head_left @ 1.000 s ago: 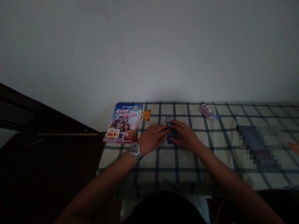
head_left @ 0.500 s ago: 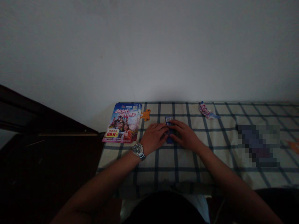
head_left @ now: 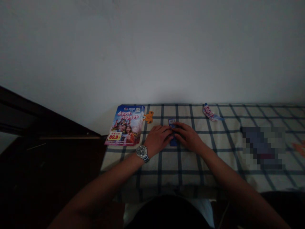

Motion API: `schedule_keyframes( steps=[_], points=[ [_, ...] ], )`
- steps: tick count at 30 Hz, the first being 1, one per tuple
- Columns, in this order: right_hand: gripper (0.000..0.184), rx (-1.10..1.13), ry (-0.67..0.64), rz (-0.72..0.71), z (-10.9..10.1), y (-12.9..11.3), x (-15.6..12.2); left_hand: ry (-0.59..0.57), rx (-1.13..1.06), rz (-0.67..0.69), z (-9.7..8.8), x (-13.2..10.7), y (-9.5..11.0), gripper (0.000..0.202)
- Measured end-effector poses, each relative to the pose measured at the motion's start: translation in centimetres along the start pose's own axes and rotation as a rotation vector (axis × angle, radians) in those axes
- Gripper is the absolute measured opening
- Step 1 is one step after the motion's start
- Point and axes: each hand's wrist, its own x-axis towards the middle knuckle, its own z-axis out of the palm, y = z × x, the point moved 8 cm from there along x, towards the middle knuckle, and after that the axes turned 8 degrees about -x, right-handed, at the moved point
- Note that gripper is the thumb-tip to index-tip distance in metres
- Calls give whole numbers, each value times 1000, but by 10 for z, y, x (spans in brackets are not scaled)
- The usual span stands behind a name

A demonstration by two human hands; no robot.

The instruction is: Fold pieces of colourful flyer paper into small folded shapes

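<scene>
A narrow blue folded flyer (head_left: 173, 142) with a QR code at its far end lies on the checked cloth, between my two hands. My left hand (head_left: 157, 138), with a metal watch on its wrist, has its fingers bent and closed on the left side of the paper. From the right, my right hand (head_left: 188, 136) grips the same strip with curled fingers. The fingertips of both hands meet over its middle and hide that part. Left of my left hand is a stack of printed flyers (head_left: 126, 125), with the orange bear-shaped cutout (head_left: 149, 117) beside it.
A crumpled or folded piece of printed paper (head_left: 209, 113) lies near the wall at the back right. A blurred-out dark object (head_left: 262, 148) rests farther right, with an orange shape (head_left: 299, 148) at the picture's edge. The white wall (head_left: 152, 54) borders the table's far side.
My fingers have shifted only slightly on the folded flyer. Everything else lies where it was.
</scene>
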Motion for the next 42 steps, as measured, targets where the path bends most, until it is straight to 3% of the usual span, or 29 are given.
schedule_keyframes(
  steps=[20, 31, 42],
  points=[
    [35, 56, -12, 15, -3, 1, 3, 47, 60, -29, 1, 4, 4, 23],
    [27, 138, -33, 83, -14, 7, 12, 52, 70, -36, -1, 3, 4, 21],
    [6, 17, 38, 137, -11, 26, 32, 53, 36, -45, 0, 4, 3, 21]
  ],
)
